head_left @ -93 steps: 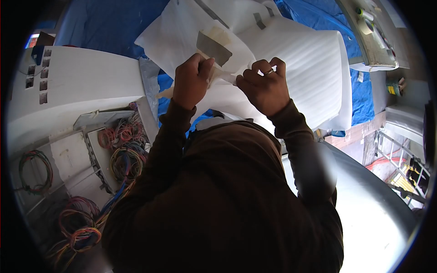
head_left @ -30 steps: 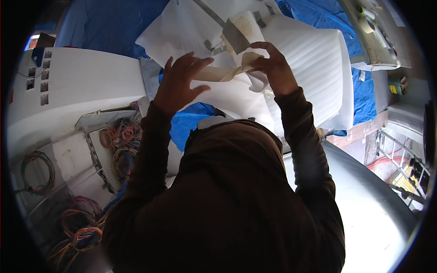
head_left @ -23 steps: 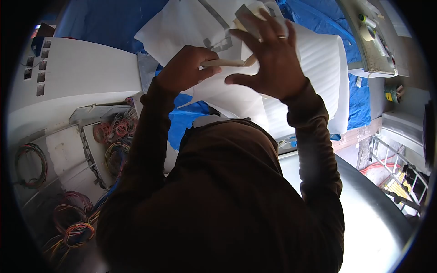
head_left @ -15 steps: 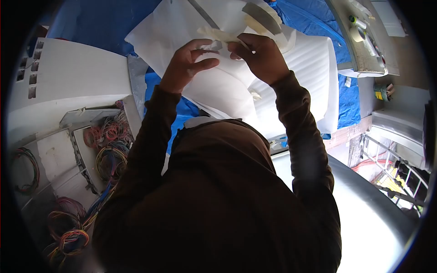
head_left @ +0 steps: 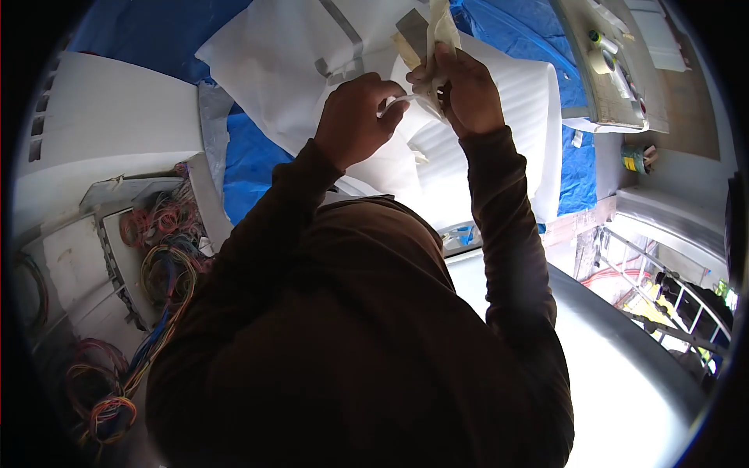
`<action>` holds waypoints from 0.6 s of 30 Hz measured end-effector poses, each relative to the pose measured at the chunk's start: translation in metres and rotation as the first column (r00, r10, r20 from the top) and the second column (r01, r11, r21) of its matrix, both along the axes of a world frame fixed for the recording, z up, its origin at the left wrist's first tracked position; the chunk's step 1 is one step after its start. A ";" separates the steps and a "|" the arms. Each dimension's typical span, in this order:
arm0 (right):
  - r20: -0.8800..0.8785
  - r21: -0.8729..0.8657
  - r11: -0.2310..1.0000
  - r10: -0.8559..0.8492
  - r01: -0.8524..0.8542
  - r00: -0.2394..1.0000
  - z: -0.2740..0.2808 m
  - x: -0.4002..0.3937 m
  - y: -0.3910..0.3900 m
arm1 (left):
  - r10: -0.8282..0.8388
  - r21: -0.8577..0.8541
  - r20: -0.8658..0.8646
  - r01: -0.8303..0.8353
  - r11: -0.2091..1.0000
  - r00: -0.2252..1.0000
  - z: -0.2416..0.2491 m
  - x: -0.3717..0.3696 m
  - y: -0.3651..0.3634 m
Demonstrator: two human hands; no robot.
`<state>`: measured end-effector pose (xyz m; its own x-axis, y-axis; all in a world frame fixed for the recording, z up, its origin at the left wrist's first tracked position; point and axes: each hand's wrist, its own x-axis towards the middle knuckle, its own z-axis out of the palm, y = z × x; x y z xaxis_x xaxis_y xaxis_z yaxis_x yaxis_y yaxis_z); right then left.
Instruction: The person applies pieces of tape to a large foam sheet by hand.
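My right hand [head_left: 462,90] is closed on a bunched wad of beige tape and paper [head_left: 433,35], held up over a white ribbed foam sheet [head_left: 507,132]. My left hand [head_left: 356,117] pinches a thin strip that runs from that wad, close beside the right hand. Under both hands lies a white wrapping sheet [head_left: 273,66] with grey tape strips [head_left: 342,31] on it. My dark sleeves and hood fill the lower middle of the view.
A blue tarp [head_left: 242,152] lies under the white sheets. A white panel [head_left: 109,117] and bundles of coloured wires [head_left: 160,249] are at the left. A shelf with tape rolls [head_left: 605,58] stands at the upper right. A curved metal surface [head_left: 624,374] and a ladder are at the lower right.
Both hands have shifted right and closer together. The right hand has gathered the tape into a wad and raised it. The left hand went from spread fingers to a pinch on the strip.
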<state>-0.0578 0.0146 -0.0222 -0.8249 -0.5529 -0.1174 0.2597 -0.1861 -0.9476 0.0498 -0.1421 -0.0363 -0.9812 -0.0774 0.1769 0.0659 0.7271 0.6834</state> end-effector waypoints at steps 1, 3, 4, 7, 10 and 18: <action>0.026 0.001 1.000 -0.031 0.031 0.999 0.003 0.002 0.001 | 0.000 0.004 0.001 0.000 1.000 1.000 -0.001 -0.003 0.002; -0.105 0.135 0.990 -0.028 0.042 0.994 0.007 0.004 0.004 | -0.043 0.130 -0.103 0.057 0.990 0.994 -0.006 -0.010 0.002; -0.237 0.261 0.963 -0.009 0.073 0.971 0.008 0.005 0.006 | -0.041 0.130 -0.103 0.055 0.990 0.994 -0.016 -0.018 0.000; -0.308 0.325 0.939 -0.007 0.113 0.951 0.007 0.006 0.014 | -0.289 0.433 -0.017 0.267 0.861 0.957 -0.020 -0.039 -0.004; -0.452 0.365 0.905 -0.033 0.219 0.891 0.014 0.014 0.021 | -0.365 0.604 0.017 0.281 0.745 0.931 -0.035 -0.040 0.012; -0.839 0.340 0.707 -0.070 0.620 0.540 -0.003 0.013 0.037 | 0.004 0.174 -0.049 0.004 0.985 0.999 -0.029 -0.025 0.055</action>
<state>-0.0451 0.0519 -0.0254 -0.8550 -0.2506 0.4541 -0.5147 0.5178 -0.6833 0.0252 -0.0872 -0.0648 -0.9717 -0.1110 0.2087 0.1026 0.5974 0.7954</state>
